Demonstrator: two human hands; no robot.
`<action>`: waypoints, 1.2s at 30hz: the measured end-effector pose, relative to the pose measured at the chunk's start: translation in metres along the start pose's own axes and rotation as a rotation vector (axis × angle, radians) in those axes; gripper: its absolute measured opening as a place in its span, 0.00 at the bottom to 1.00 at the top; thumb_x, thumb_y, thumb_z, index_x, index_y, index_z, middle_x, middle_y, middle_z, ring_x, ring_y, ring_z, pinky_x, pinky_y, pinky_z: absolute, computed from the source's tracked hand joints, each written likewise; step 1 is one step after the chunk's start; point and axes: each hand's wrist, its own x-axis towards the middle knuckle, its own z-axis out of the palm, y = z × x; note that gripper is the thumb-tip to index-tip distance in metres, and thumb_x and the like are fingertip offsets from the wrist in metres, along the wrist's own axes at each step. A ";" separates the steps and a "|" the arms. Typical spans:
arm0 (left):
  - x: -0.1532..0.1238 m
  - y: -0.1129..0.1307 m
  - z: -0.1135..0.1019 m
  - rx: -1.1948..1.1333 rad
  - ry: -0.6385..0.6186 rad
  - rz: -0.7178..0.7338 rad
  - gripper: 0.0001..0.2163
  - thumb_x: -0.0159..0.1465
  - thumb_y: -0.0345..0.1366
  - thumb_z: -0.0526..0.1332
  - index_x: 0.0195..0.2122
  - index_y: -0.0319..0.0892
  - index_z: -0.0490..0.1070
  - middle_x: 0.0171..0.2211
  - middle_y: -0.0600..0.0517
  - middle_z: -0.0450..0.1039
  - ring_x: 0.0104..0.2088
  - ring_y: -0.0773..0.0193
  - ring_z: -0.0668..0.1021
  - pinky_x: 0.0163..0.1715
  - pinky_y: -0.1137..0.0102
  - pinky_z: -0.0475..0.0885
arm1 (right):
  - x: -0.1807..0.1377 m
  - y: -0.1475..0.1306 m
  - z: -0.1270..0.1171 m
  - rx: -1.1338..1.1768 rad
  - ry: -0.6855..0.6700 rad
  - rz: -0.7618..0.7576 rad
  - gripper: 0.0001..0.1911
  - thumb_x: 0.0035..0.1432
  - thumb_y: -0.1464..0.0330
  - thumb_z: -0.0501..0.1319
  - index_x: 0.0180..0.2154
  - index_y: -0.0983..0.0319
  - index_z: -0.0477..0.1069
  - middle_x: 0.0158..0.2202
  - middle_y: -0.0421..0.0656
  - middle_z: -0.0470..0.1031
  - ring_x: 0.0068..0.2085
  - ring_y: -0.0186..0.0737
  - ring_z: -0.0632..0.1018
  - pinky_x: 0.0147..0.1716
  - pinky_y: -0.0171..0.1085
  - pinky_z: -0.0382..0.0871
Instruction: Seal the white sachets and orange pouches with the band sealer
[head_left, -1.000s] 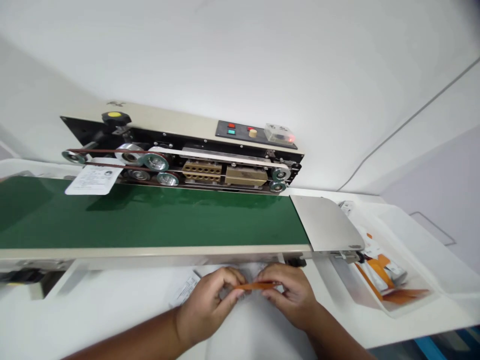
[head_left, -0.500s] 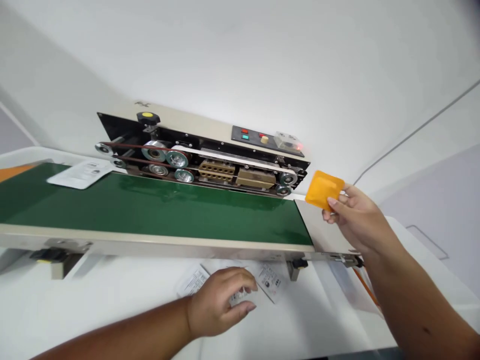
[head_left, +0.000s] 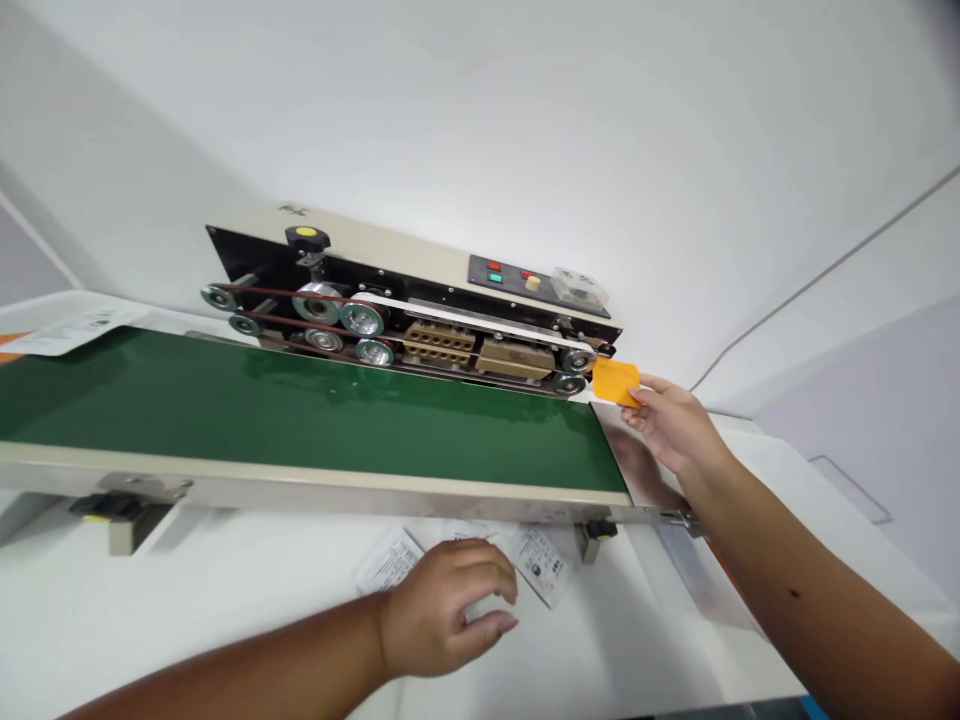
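Note:
Between the thumb and fingers of my right hand [head_left: 671,420] is a small orange sachet [head_left: 615,382]. Its left edge is at the right end of the band sealing machine [head_left: 480,340], by the end rollers. My left hand [head_left: 454,610] rests low in front of the conveyor, fingers curved and thumb apart, with nothing visible in it. Around and partly behind it lie several printed white packets [head_left: 538,565]. On the far left of the green conveyor belt [head_left: 322,420] lies a white pouch [head_left: 71,332].
A control panel [head_left: 525,283] with coloured buttons tops the machine. Black knobs [head_left: 112,505] sit on brackets under the conveyor's front rail. A metal plate [head_left: 637,460] extends from the belt's right end. A cable [head_left: 810,290] runs along the wall at right.
My right hand has moved left and brought the orange sachet up to the machine's right end. The white pouch has travelled left along the belt. My left hand has hardly moved.

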 end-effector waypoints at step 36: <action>-0.006 0.005 -0.004 0.045 0.224 -0.219 0.08 0.73 0.38 0.53 0.49 0.42 0.67 0.32 0.50 0.69 0.32 0.59 0.73 0.33 0.67 0.70 | -0.180 0.108 0.076 -0.614 -0.647 -0.860 0.05 0.63 0.72 0.55 0.37 0.58 0.69 0.27 0.42 0.72 0.31 0.41 0.74 0.34 0.41 0.72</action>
